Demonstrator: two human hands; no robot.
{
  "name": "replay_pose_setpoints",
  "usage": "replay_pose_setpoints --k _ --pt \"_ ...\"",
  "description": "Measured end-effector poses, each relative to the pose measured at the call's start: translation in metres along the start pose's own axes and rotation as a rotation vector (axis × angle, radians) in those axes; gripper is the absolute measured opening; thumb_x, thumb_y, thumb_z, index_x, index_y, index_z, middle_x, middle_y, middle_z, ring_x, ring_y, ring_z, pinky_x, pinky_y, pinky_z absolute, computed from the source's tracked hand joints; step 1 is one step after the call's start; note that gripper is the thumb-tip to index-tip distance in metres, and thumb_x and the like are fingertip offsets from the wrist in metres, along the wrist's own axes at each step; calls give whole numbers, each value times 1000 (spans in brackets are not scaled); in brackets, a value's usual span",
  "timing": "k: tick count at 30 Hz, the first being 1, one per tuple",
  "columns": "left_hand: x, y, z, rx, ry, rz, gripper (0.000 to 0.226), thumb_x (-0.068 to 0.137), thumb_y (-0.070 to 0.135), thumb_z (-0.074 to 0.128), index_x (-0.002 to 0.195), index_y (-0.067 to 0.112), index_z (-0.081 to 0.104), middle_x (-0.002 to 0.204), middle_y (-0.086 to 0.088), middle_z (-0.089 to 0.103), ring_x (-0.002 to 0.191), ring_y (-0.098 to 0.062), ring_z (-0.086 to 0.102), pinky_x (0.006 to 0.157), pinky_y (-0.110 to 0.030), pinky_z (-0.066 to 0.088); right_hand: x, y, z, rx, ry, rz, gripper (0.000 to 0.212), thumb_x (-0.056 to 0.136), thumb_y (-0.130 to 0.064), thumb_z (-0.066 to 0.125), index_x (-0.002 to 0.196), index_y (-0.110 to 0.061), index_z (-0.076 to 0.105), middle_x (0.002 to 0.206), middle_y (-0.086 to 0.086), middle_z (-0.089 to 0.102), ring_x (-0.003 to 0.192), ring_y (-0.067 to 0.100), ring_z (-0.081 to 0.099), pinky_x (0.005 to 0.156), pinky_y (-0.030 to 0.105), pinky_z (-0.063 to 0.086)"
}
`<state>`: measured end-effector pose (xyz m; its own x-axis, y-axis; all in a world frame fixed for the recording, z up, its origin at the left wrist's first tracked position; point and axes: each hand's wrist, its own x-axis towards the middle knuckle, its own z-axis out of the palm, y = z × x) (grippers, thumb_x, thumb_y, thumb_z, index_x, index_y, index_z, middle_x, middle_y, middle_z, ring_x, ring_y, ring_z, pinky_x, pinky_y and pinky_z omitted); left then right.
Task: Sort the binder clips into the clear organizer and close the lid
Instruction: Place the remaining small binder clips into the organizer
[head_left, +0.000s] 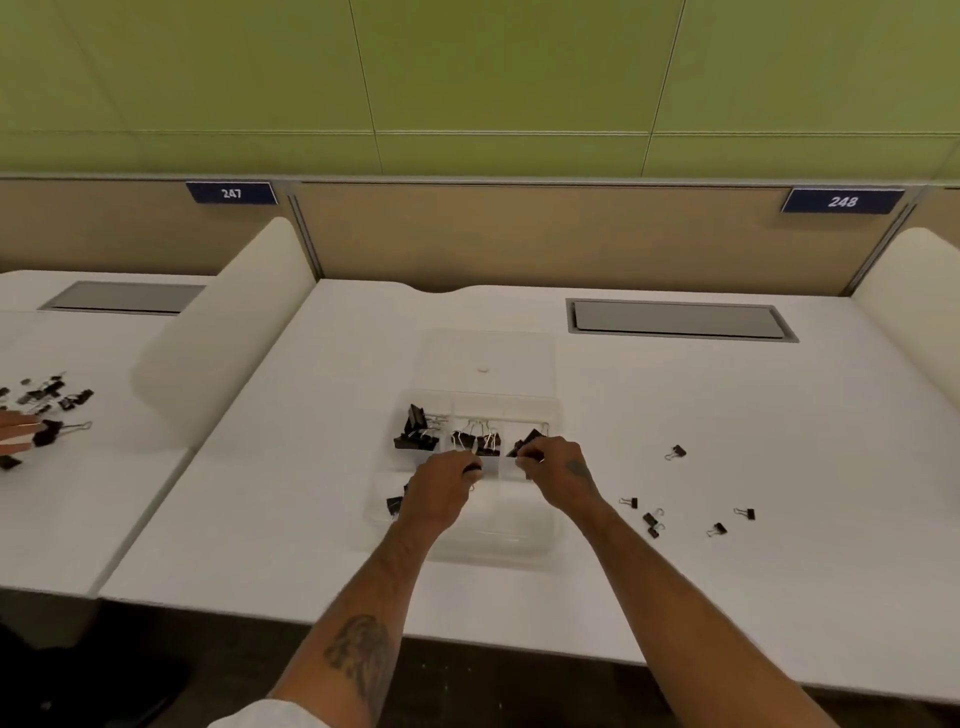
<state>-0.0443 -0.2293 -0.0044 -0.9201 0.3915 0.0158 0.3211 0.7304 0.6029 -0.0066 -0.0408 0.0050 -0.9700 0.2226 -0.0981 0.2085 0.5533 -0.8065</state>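
Observation:
A clear organizer (540, 551) lies on the white desk, its lid (488, 353) folded open behind it. Black binder clips fill the back compartments: large ones (418, 434) at the left, medium ones (475, 441) in the middle. My left hand (441, 491) hovers over the organizer's middle and pinches a black clip (472, 471). My right hand (556, 467) is over the back right compartment and pinches a clip (530, 457) by its wire handle. Several small clips (652, 522) lie loose on the desk to the right.
A grey cable hatch (680, 319) sits at the back right. White dividers (223, 322) flank the desk. On the neighbouring desk at left, another person's hand (21, 434) holds a clip beside a pile of clips (47, 392).

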Motion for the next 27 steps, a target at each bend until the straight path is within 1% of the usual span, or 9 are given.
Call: replay_pose_setpoints --k 5,9,13,16,18,20,23,25,27 --pt "-13 -24 -6 -18 -53 -38 12 93 29 58 98 27 69 89 9 71 78 -8 63 74 -30 53 -9 -15 31 -40 -39 -14 14 84 -16 61 76 -10 70 72 3 68 64 14 64 64 29 52" --pt "-17 -32 -11 34 -72 -39 27 98 32 48 119 27 64 114 6 68 105 -15 62 89 -35 50 -12 -23 44 -83 -59 -4 10 85 -17 62 79 -13 70 75 1 68 67 12 64 65 26 52" --pt "-21 -45 -16 171 -89 30 38 102 28 38 139 24 48 143 4 49 132 -14 44 106 -31 38 -14 -31 53 -230 -115 -53 10 88 -18 61 88 -12 70 79 0 69 73 13 63 70 26 50" --pt "-21 -51 -21 332 -111 110 46 103 31 36 147 18 35 155 -2 33 142 -18 29 112 -36 31 -15 -34 63 -398 -133 -114 15 90 -20 58 95 -14 71 94 2 71 86 18 64 78 30 51" --pt "-22 -54 -22 457 -124 156 52 103 37 33 150 17 26 159 -7 21 147 -23 18 116 -41 24 -15 -32 69 -497 -147 -126 21 93 -24 55 108 -17 69 108 3 70 99 20 63 86 32 51" --pt "-25 -57 -25 559 -95 143 57 100 46 28 150 20 26 159 -9 19 147 -28 19 114 -51 24 -15 -28 73 -560 -174 -130 31 97 -29 50 124 -19 61 128 3 61 118 20 54 99 32 43" --pt "-26 -66 -23 607 -80 89 66 93 59 19 147 23 31 152 -13 35 140 -33 33 104 -60 32 -18 -24 73 -702 -184 -190 45 101 -37 39 142 -21 42 152 8 37 141 24 31 112 39 29" --pt "-26 -70 -22 622 -74 82 69 94 64 13 148 25 27 153 -13 33 142 -33 28 108 -61 25 -22 -23 72 -812 -189 -199 60 98 -54 20 150 -25 24 161 12 10 149 30 5 117 49 15" --pt "-25 -71 -22 611 -67 78 73 93 69 9 150 26 24 156 -13 28 144 -31 19 110 -60 14 -23 -20 70 -865 -176 -187 85 80 -72 -6 153 -30 9 158 8 -14 147 32 -13 117 55 4"
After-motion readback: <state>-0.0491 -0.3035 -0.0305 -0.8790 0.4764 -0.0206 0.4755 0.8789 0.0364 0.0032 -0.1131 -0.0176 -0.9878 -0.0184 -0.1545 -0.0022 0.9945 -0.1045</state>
